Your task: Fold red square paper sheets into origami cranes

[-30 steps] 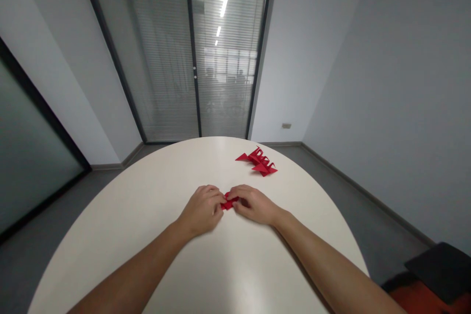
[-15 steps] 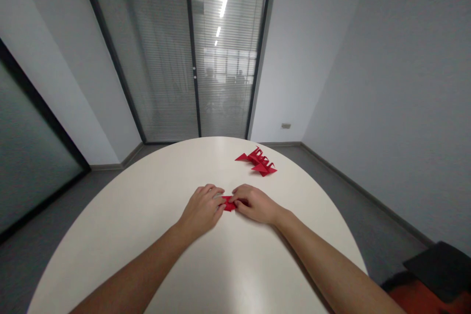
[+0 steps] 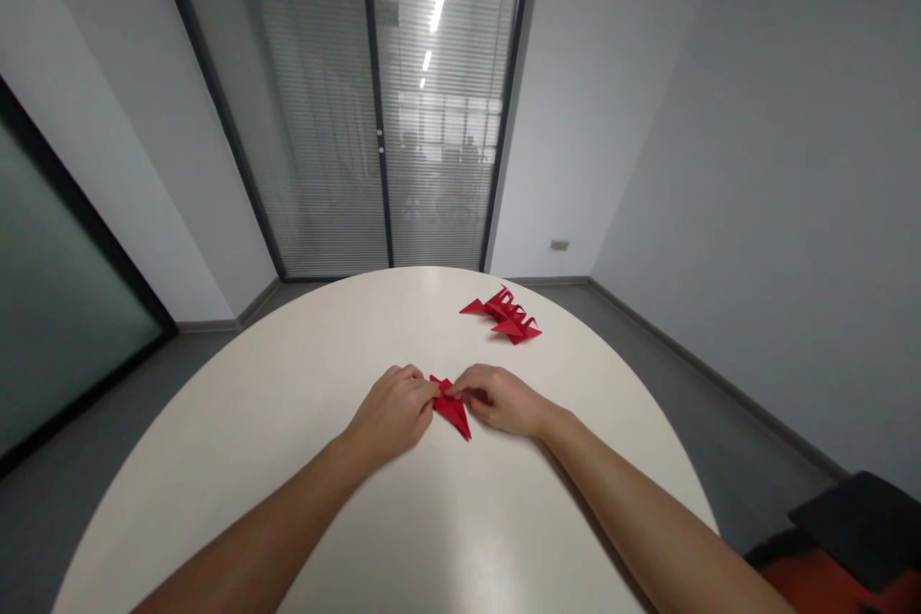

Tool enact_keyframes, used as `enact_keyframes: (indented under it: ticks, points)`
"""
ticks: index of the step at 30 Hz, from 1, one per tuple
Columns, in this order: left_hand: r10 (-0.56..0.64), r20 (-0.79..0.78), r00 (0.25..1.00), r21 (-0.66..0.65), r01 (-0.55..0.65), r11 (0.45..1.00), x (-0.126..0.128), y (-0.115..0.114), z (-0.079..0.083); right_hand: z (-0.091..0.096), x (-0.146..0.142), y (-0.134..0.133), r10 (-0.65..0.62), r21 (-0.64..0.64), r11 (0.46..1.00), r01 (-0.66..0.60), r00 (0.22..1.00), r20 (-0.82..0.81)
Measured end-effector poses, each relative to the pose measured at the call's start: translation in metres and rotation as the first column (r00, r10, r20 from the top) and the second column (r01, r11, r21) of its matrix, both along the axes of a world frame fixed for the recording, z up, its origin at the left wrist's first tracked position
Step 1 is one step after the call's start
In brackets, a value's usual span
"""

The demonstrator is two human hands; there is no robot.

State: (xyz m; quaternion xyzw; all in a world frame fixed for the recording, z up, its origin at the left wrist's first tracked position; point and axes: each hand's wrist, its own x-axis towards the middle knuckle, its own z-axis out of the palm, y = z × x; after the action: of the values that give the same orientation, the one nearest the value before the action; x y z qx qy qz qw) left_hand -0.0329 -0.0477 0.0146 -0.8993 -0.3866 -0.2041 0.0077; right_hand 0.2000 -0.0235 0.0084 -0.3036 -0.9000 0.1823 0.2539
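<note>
A folded piece of red origami paper is between my two hands over the middle of the white table. One long pointed flap of it reaches toward me, and a small tip sticks up at its far side. My left hand pinches its left edge between thumb and fingers. From the right, my right hand has its fingertips closed on the paper's upper right part. The fingers hide some of the folds.
Several folded red paper cranes stand close together at the table's far right. The round white table has a curved edge. Beyond it are a glass partition with blinds and a wall socket. A black and red object is at lower right.
The paper has turned, and its long pointed flap now shows toward me instead of a small compact shape. My left fingers have drawn together on its edge; the right hand has barely moved.
</note>
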Motion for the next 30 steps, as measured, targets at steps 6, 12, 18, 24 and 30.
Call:
enact_keyframes:
  ticks: [6,12,18,24,30]
  points:
    - [-0.025,-0.010,1.000,-0.021,0.025,0.999,0.004,-0.004,0.000,0.006,0.003,-0.002,0.025,0.014,1.000,-0.025,1.000,-0.003]
    - [-0.010,0.005,1.000,-0.048,0.010,0.999,0.001,-0.001,-0.003,0.008,0.004,-0.006,-0.022,-0.044,0.999,0.020,0.999,-0.028]
    - [0.033,0.011,0.999,-0.054,-0.032,0.998,0.001,0.002,-0.006,0.008,0.003,-0.004,-0.045,-0.062,0.997,0.044,0.999,-0.007]
    - [0.070,0.031,0.997,-0.062,-0.068,0.996,0.003,0.003,-0.009,0.007,0.002,-0.003,-0.078,-0.065,0.995,0.077,0.997,-0.020]
    - [0.076,0.085,0.993,-0.109,-0.066,0.992,0.005,0.004,-0.010,0.007,0.002,-0.001,-0.106,-0.078,0.991,0.105,0.994,-0.012]
